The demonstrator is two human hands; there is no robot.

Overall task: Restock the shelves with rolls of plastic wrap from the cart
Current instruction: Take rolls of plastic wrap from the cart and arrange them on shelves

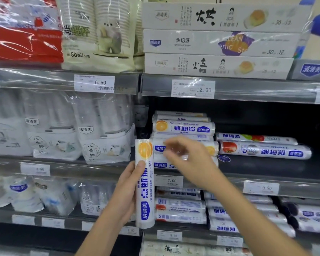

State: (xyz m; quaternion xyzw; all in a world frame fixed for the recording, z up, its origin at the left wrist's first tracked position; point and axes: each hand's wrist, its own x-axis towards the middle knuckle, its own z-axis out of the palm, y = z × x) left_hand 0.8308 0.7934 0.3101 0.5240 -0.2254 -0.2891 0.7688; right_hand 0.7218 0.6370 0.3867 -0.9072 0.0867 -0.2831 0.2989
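My left hand grips a roll of plastic wrap upright, its orange picture at the top, in front of the shelf edge. A stack of matching orange-print rolls lies on the middle shelf. My right hand reaches over the lower rolls of that stack; it is blurred and I cannot tell whether its fingers touch or hold a roll. To the right lie two tomato-print rolls. The cart is out of view.
Boxes of baking paper fill the shelf above. Bags of paper cups and plastic cups stand at left. More wrap rolls lie on the shelf below. Dark open space sits on the middle shelf above the tomato rolls.
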